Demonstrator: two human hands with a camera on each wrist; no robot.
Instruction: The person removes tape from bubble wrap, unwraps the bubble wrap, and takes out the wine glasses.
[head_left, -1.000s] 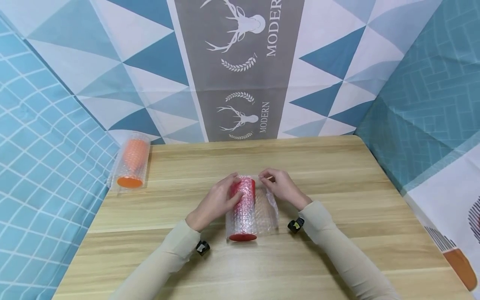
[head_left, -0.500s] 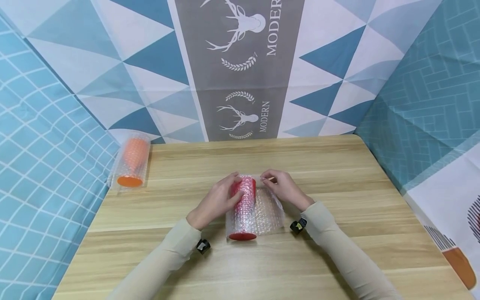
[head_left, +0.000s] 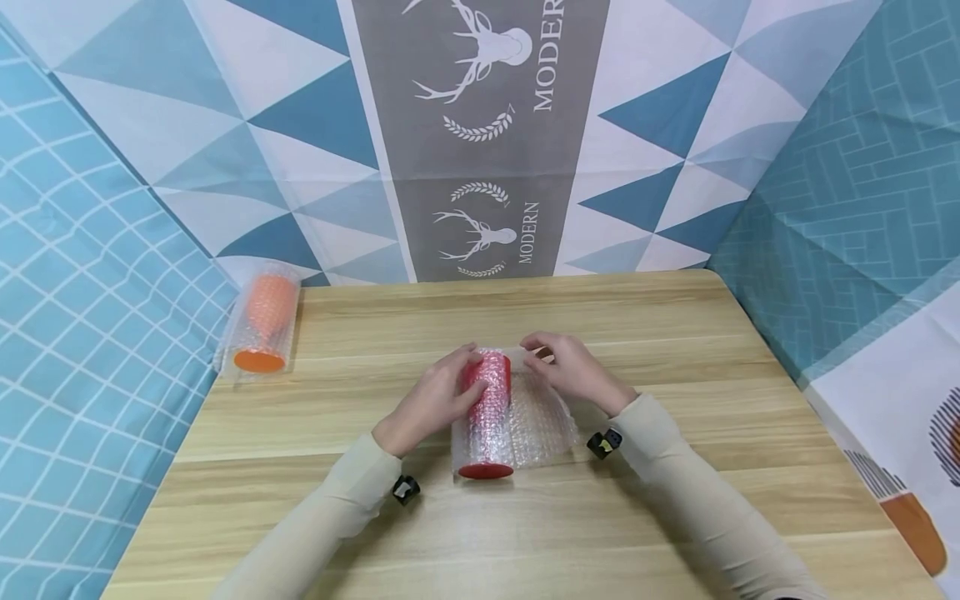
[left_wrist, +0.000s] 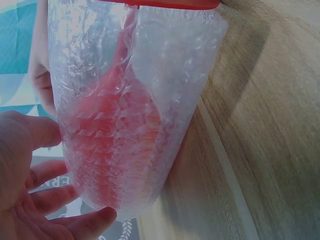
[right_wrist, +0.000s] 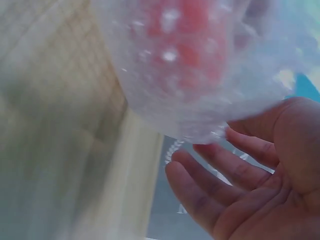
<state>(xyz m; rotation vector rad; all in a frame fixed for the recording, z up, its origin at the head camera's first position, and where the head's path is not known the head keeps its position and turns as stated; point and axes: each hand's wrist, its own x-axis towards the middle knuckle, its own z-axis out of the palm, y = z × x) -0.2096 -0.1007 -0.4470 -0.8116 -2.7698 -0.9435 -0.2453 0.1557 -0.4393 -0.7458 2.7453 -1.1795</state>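
Observation:
A red goblet (head_left: 487,402) lies on the tabletop with its round base toward me, rolled in bubble wrap (head_left: 542,423). From the left side my left hand (head_left: 433,402) holds the wrapped bowl, thumb on top. In the left wrist view, the goblet's (left_wrist: 112,112) stem and bowl show through the clear layers. Up at the far right corner of the loose sheet, my right hand (head_left: 576,372) pinches the bubble wrap's edge. The right wrist view has the thumb and forefinger of that hand (right_wrist: 265,185) meeting at the film (right_wrist: 185,120). That sheet fans out to the right of the goblet.
An orange goblet (head_left: 270,310) in bubble wrap lies at the table's back left corner. Patterned cloth (head_left: 480,150) hangs behind the wooden table (head_left: 630,321), with more cloth along both sides. Each wrist carries a small black camera (head_left: 406,490).
My right hand has shifted slightly right, and the loose bubble wrap has spread out wider on that side. My left hand and the red goblet stay in place.

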